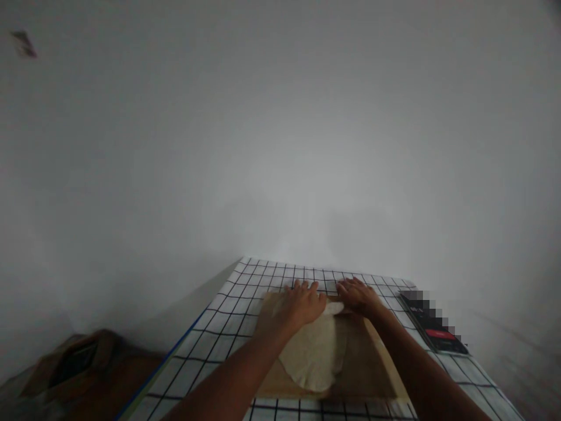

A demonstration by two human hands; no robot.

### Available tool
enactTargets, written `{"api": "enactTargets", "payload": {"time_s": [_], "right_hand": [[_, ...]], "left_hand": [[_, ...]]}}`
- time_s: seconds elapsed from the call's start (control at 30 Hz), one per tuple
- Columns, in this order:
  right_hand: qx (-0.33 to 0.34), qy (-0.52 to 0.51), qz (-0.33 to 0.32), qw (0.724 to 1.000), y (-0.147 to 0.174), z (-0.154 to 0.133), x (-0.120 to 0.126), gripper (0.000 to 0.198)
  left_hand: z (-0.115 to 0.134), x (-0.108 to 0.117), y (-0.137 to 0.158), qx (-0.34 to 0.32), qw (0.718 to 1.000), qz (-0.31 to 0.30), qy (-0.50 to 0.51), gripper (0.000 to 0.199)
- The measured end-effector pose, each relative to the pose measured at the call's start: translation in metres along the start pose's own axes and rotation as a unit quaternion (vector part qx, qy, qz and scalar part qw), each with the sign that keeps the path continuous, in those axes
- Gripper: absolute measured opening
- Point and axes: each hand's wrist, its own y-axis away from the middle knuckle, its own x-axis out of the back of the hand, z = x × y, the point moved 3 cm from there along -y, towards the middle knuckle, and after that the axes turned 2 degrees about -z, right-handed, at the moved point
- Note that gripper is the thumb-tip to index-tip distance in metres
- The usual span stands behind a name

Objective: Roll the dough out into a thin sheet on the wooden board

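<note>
A thin, pale sheet of dough lies on a brown wooden board, hanging close to the board's near edge. My left hand is palm down over the far part of the dough, fingers stretched forward and apart. To its right, my right hand rests palm down near the board's far edge, with its fingers extended. Between the hands shows a short, pale, rounded piece; whether it is a rolling pin or a fold of dough I cannot tell. My palms hide whatever lies beneath them.
The board sits on a table with a white, black-checked cloth. At the right edge lies a flat black item with a red patch, partly pixelated. A bare wall rises behind the table. A brown box stands lower left.
</note>
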Motion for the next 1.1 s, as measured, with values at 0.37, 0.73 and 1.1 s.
{"api": "enactTargets", "payload": {"time_s": [0.37, 0.73, 1.1], "right_hand": [[-0.022, 0.061, 0.059, 0.996, 0.058, -0.011, -0.028, 0.039], [0.152, 0.128, 0.237, 0.951, 0.128, -0.024, -0.054, 0.051], [0.030, 0.045, 0.063, 0.997, 0.025, 0.019, -0.037, 0.044]], "left_hand": [[0.010, 0.000, 0.038, -0.057, 0.997, 0.056, -0.001, 0.051], [0.018, 0.015, 0.108, -0.124, 0.989, 0.047, 0.068, 0.055], [0.003, -0.003, -0.007, -0.073, 0.995, -0.049, 0.046, 0.061]]}}
